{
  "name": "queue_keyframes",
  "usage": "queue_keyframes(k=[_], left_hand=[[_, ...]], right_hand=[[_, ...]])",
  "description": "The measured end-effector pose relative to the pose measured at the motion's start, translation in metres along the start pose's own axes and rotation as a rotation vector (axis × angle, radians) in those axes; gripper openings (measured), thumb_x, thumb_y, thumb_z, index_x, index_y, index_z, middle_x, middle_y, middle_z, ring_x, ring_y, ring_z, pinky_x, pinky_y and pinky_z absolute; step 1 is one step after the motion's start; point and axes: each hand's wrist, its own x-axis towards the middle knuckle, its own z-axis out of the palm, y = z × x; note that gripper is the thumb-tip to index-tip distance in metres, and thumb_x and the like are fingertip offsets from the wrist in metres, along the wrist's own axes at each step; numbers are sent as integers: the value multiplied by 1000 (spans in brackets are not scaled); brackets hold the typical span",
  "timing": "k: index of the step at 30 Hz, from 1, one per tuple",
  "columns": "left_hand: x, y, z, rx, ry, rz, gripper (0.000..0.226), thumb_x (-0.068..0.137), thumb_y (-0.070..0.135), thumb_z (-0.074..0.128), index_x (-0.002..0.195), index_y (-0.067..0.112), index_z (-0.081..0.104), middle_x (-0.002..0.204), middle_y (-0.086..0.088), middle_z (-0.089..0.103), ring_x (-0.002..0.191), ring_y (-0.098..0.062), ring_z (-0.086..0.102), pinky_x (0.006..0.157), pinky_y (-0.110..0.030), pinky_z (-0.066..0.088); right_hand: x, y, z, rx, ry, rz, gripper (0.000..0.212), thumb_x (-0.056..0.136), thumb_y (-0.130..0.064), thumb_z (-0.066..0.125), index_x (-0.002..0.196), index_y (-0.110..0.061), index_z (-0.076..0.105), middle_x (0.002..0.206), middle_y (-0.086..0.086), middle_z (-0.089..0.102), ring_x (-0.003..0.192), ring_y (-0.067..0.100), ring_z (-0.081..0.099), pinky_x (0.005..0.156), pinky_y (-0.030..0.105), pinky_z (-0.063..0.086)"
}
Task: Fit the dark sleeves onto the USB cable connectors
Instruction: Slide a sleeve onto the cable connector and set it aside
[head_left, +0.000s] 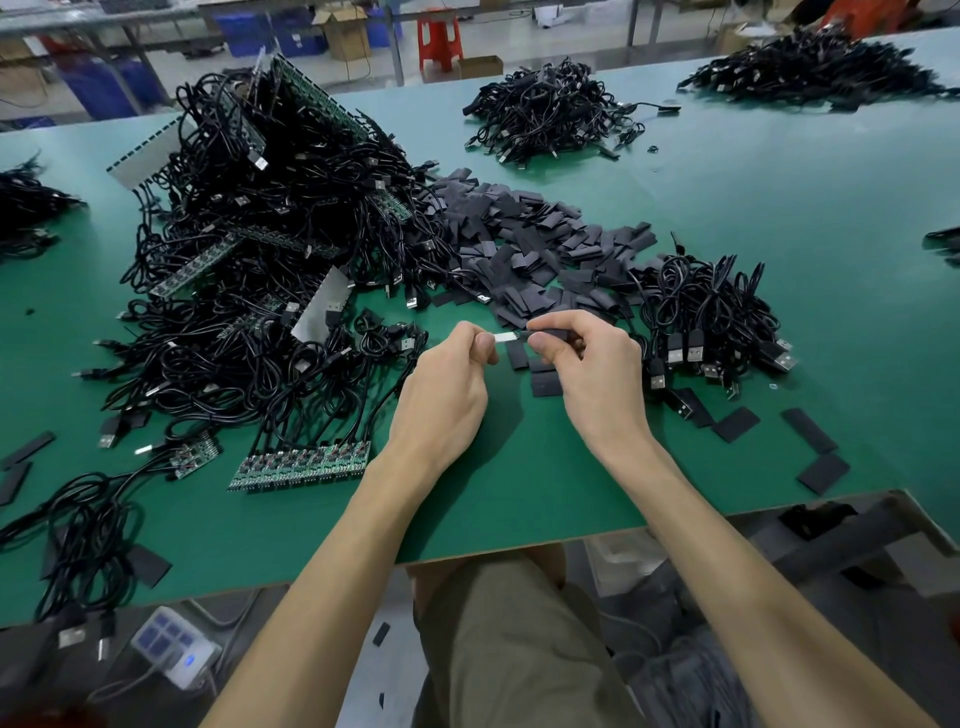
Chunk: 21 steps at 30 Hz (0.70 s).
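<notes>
Left grip (447, 374) pinches a pale metal USB connector (503, 338) between thumb and fingertips. Right grip (587, 364) pinches a dark sleeve (553, 332), its end meeting the connector's tip. Both are held just above the green bench (519, 493), in front of the sleeve pile (519, 234).

Open bench lies between the hands and the near edge. Cable heap (260, 234) crowds the left; a smaller cable bundle (711, 312) sits just beside the right grip. Loose sleeves (810, 428) lie near the right corner. Print on the circuit-board strip (301, 465) is too small to read.
</notes>
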Motion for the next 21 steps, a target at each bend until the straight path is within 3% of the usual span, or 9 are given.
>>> queue_keyframes(k=[5, 10, 14, 17, 21], left_hand=[[1, 0, -1, -31, 43, 12, 33, 108, 43, 32, 88, 24, 50, 62, 9, 45, 55, -16, 41, 55, -35, 28], [3, 2, -2, -86, 0, 46, 34, 105, 46, 31, 85, 25, 48, 63, 3, 47, 60, -31, 45, 57, -46, 42], [3, 1, -3, -117, 7, 66, 31, 106, 42, 34, 85, 23, 46, 61, 1, 46, 59, -33, 43, 54, -46, 41], [4, 0, -4, -145, 39, 45, 31, 107, 38, 35, 81, 24, 46, 59, 3, 45, 55, -25, 39, 53, -40, 35], [4, 2, -2, -198, 46, 4, 32, 107, 32, 37, 78, 24, 47, 59, 5, 45, 55, -22, 38, 54, -38, 33]], right_hand=[[1, -2, 0, 38, -39, 11, 13, 92, -17, 74, 104, -20, 78, 85, -7, 75, 80, 12, 69, 78, 31, 55], [2, -2, -3, 121, -29, 28, 12, 92, -15, 74, 101, -22, 77, 87, -5, 76, 81, 13, 71, 83, 38, 57], [2, -1, -3, 155, -67, 32, 13, 92, -14, 73, 100, -23, 77, 88, 1, 77, 82, 19, 72, 84, 41, 58], [2, -2, -5, 235, -136, 44, 17, 93, -9, 73, 96, -26, 76, 84, 7, 76, 74, 14, 70, 79, 37, 59], [1, -3, -5, 273, -177, 37, 22, 93, -9, 73, 94, -30, 76, 78, -2, 75, 70, 7, 66, 68, 32, 57]])
